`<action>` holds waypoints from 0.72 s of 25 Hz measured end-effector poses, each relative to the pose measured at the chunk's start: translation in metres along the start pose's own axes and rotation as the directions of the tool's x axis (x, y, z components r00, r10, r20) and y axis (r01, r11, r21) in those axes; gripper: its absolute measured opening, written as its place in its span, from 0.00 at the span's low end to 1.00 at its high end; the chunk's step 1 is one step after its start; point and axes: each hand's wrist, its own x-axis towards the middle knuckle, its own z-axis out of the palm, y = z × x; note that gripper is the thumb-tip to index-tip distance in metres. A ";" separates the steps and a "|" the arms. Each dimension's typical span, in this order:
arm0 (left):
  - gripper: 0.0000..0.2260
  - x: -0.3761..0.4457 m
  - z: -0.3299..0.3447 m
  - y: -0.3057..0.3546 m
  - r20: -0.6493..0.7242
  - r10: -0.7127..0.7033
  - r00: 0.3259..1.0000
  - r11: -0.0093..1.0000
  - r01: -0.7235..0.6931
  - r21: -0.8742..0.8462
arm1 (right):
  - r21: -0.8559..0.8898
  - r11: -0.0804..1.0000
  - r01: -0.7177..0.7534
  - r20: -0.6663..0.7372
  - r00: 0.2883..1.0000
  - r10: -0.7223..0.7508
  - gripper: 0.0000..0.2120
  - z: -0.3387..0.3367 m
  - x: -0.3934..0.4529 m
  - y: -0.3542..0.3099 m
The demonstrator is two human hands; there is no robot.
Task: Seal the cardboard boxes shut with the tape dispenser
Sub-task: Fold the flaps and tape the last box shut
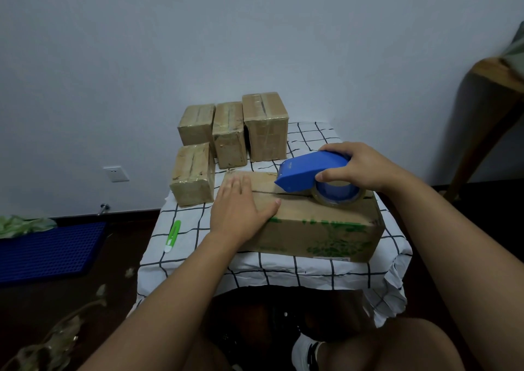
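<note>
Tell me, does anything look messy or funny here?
A little. The checked cloth hangs rumpled and uneven at the front. A green cutter lies loose near the left edge. The small box nearest the left hand sits turned differently from the three boxes behind it. Nothing looks spilled or broken.

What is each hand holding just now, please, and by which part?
The right hand grips the blue tape dispenser around its rear. The left hand presses flat on the large box.
</note>
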 end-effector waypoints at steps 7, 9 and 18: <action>0.47 -0.012 -0.004 0.009 0.100 -0.009 0.995 1.000 0.008 0.011 | 0.017 1.000 -0.021 -0.030 0.999 0.022 0.26 0.004 0.002 0.003; 0.38 -0.014 -0.002 0.015 0.085 0.112 0.990 0.994 -0.111 -0.016 | 0.015 1.000 -0.026 -0.029 0.999 0.027 0.25 0.004 0.001 0.003; 0.34 -0.001 0.003 0.038 0.045 0.167 0.985 0.984 -0.164 -0.065 | -0.009 1.000 -0.017 -0.052 0.999 0.017 0.26 0.006 0.003 0.004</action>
